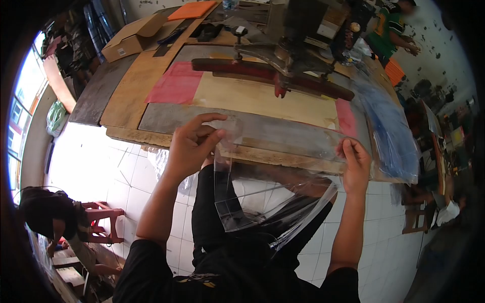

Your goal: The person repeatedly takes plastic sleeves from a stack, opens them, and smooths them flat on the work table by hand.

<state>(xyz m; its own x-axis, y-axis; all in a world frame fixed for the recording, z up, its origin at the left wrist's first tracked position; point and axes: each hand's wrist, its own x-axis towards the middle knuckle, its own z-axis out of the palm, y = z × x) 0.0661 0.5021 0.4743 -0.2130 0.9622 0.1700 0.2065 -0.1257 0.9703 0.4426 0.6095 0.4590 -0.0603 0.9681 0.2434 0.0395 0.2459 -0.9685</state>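
Note:
A clear, flexible plastic sheet point(224, 202) stretches between my hands and sags in folds over my lap. My left hand point(194, 144) pinches its upper left corner between thumb and fingers, just above the table's front edge. At the other end, my right hand point(356, 164) has its fingers closed on the sheet's right edge. Beyond both hands lies a cream panel point(252, 101) with pink ends. A press machine's long dark-red bar point(275, 76) is raised over that panel.
Blue-tinted clear plastic sheets point(389, 136) drape over the table's right side. An open cardboard box point(134, 38) and an orange board point(192, 9) lie at the back left. A person bends beside a red stool point(103, 222) at lower left; another, in green, stands at the back right.

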